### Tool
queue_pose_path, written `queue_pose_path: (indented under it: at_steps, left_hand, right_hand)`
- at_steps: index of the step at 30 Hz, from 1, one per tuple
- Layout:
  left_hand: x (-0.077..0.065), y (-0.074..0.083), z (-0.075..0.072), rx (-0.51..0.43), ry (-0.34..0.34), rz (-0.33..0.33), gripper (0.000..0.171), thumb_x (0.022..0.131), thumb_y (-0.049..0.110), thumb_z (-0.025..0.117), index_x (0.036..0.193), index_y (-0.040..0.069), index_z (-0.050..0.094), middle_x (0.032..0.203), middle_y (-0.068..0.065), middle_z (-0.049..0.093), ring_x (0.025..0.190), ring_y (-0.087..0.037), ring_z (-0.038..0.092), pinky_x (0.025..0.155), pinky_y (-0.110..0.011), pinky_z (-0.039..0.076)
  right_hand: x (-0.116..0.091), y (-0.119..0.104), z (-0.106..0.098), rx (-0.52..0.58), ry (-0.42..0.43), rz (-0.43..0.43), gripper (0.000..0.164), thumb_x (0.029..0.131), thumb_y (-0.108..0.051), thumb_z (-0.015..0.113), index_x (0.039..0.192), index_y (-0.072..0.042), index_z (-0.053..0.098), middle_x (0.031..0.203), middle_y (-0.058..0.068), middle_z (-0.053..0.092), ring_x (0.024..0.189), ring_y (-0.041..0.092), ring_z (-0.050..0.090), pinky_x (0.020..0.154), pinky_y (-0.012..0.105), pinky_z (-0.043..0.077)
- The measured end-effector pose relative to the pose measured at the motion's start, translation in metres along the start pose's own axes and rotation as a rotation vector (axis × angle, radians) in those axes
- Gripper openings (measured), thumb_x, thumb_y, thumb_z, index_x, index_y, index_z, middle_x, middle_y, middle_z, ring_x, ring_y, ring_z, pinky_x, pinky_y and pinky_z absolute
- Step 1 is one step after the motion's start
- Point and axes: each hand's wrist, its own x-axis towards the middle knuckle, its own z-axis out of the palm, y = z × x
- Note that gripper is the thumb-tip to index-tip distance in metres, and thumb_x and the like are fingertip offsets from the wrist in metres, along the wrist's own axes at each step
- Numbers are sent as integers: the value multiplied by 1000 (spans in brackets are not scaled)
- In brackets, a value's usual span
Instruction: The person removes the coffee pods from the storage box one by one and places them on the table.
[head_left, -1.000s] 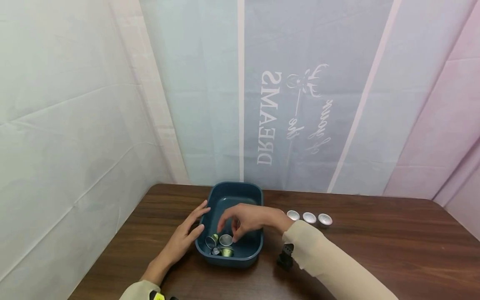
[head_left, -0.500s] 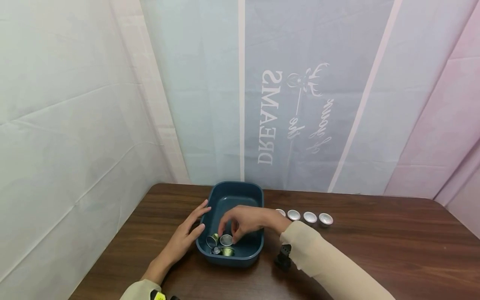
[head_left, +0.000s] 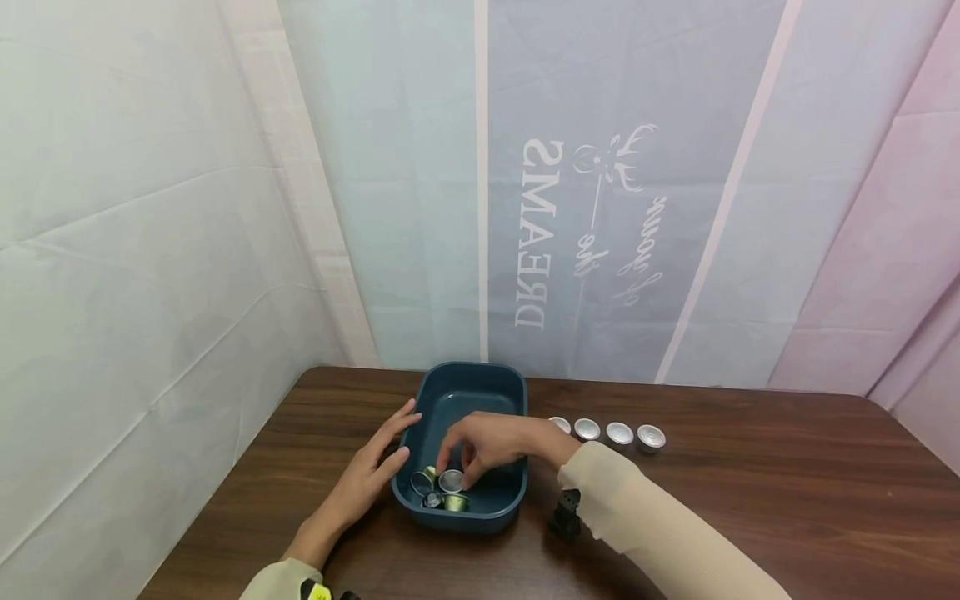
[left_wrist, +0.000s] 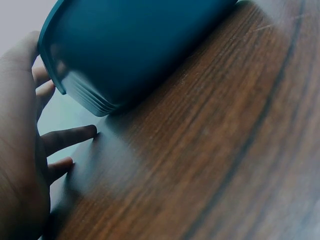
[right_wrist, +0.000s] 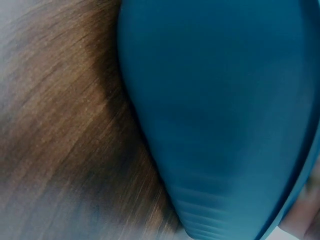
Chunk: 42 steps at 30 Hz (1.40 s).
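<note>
A dark blue rectangular bin (head_left: 471, 522) stands on the table. My left hand (head_left: 367, 468) rests on its left rim with fingers extended; in the left wrist view the thumb side touches the bin's rim (left_wrist: 49, 65). Reaching over the right side, my right hand (head_left: 491, 439) is down inside the bin. Thumb and forefinger pinch a coffee capsule (head_left: 452, 481) with its silver lid facing up. Close around it lie a tilted green capsule (head_left: 423, 481), another green capsule (head_left: 455, 502) on its side and a dark one (head_left: 432, 500). The right wrist view mostly shows the bin's outer wall (right_wrist: 215, 100).
Several silver-lidded capsules stand in a row right of the bin, the rightmost capsule (head_left: 651, 437) fully visible, the leftmost partly behind the right wrist. The dark wooden table (head_left: 750, 483) meets a printed cloth backdrop (head_left: 600, 350) behind. A pale cloth (head_left: 150, 292) hangs at left.
My right hand has shifted slightly and its fingers have closed in on the silver-lidded capsule. The forearm moved a little left, showing more of the row's leftmost capsule. The left hand stays put.
</note>
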Motion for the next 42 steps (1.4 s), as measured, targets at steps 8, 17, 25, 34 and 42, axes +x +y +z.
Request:
queue_pose_path:
  at_steps: [8,17,25,34,42]
  left_hand:
    - [-1,-26,5,23,8,-9,46,98,4,47,144,9,41,156,-7,25,140,-31,25,99,-66,26]
    - [-2,-32,5,13,1,-9,46,99,9,49,144,14,42,156,0,24,141,-25,25,101,-63,27]
    - [-2,-29,5,7,-1,-13,46,99,8,48,144,14,42,156,-1,24,141,-25,25,101,-63,26]
    - [-1,-31,5,3,-1,-21,45,99,7,48,144,12,42,156,-2,24,140,-28,25,101,-64,26]
    - [-1,-27,5,8,7,-29,45,98,4,49,142,7,42,155,-10,25,140,-32,25,101,-66,24]
  right_hand:
    - [1,1,0,-22,-10,-16,29,84,-19,76,111,-23,69,102,-13,63,78,-2,61,66,17,50]
    - [1,0,0,10,-7,-6,27,85,-18,74,111,-22,69,103,-13,63,79,-1,62,68,19,50]
    - [-2,-1,-5,66,30,-30,26,87,-23,73,113,-23,68,104,-16,63,79,1,63,70,20,51]
    - [-13,-2,-15,224,95,-79,31,87,-25,72,117,-23,65,109,-12,63,82,9,65,75,27,53]
    - [-23,0,-19,316,141,-125,39,90,-22,69,127,-14,61,123,-7,61,89,16,65,80,32,52]
